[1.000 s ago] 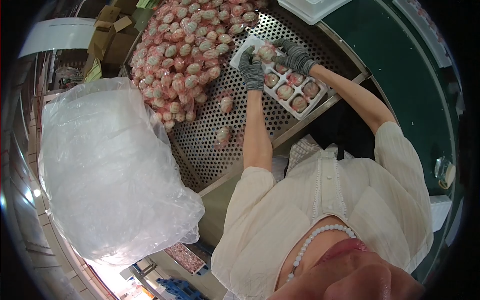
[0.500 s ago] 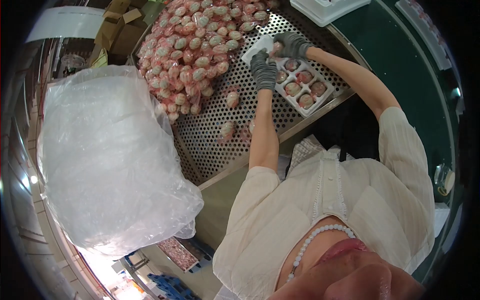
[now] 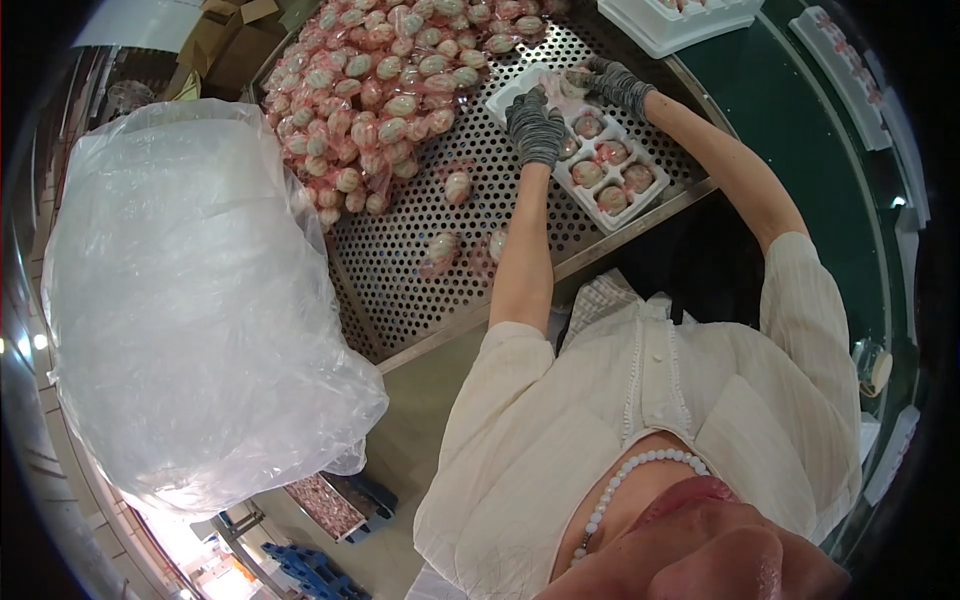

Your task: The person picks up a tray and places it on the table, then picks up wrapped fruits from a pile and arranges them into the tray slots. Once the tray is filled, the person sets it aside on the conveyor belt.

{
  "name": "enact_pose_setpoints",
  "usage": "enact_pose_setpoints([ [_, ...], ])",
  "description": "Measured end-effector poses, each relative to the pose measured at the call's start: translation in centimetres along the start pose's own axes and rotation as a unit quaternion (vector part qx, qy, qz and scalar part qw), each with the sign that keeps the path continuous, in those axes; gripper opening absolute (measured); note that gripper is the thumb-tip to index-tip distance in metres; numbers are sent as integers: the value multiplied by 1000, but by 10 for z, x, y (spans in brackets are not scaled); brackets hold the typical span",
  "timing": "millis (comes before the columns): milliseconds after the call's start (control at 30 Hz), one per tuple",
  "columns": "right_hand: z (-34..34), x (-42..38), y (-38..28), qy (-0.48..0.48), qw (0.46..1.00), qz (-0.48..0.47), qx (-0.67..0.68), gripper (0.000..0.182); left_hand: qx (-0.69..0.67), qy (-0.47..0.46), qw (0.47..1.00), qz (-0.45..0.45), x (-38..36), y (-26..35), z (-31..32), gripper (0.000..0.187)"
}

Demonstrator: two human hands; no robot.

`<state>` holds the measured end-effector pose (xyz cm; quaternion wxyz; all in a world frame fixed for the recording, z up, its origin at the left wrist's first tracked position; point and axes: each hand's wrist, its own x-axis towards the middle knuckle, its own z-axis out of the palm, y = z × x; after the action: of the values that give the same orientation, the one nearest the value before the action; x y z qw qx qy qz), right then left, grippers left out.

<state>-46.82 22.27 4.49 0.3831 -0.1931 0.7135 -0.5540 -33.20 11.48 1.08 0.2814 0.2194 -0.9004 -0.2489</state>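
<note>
Both hands wear grey striped knit gloves. My left hand (image 3: 535, 128) lies over the left side of a white compartment tray (image 3: 655, 195), fingers curled at its edge. At the tray's far end, my right hand (image 3: 618, 86) has its fingers closed around a wrapped egg (image 3: 576, 80), its clear film printed with pink. Several round, egg-like items, one of them a wrapped egg (image 3: 612, 199), sit in the nearer compartments. The tray rests on a perforated metal table (image 3: 390, 285). Some compartments are hidden under my left hand.
A large heap of wrapped eggs (image 3: 370, 100) covers the table's far left. Loose wrapped eggs (image 3: 440, 248) lie nearer. A big clear plastic bag (image 3: 200, 300) stands left. White trays (image 3: 680, 25) rest at the top right, beside a green belt (image 3: 780, 120) carrying more trays.
My right hand has shifted slightly right, and the egg at its fingers shows more plainly. My left hand has moved a little toward the tray's middle. The whole view has shifted slightly.
</note>
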Motion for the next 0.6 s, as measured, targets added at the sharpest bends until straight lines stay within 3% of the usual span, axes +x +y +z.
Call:
enact_pose_setpoints([
  [67, 1, 0, -5, -13, 969, -90, -230, 34, 1, -11, 1000, -5, 0, 5, -3, 36],
  [100, 1, 5, -2, -13, 931, -195, -307, 45, -14, -19, 1000, 3, -1, 9, -7, 34],
  [133, 1, 8, 0, -13, 931, -194, -308, 45, -16, -20, 1000, 2, -3, 14, -8, 34],
  [200, 11, 7, -8, 32, 849, -226, -477, 49, 88, -25, 996, 2, -6, 22, -5, 33],
  [367, 23, -1, -18, 34, 815, -183, -549, 43, 101, -59, 993, 6, -7, 19, -4, 37],
  [467, 26, 12, -6, 42, 815, -219, -534, 41, 122, -56, 991, 6, -7, 21, -3, 42],
  [500, 28, 10, -11, 27, 785, -202, -585, 43, 110, -84, 990, -5, -5, 18, -3, 45],
  [600, 19, 6, -18, -14, 817, -215, -535, 47, 123, -120, 985, -7, -8, 23, -10, 48],
])
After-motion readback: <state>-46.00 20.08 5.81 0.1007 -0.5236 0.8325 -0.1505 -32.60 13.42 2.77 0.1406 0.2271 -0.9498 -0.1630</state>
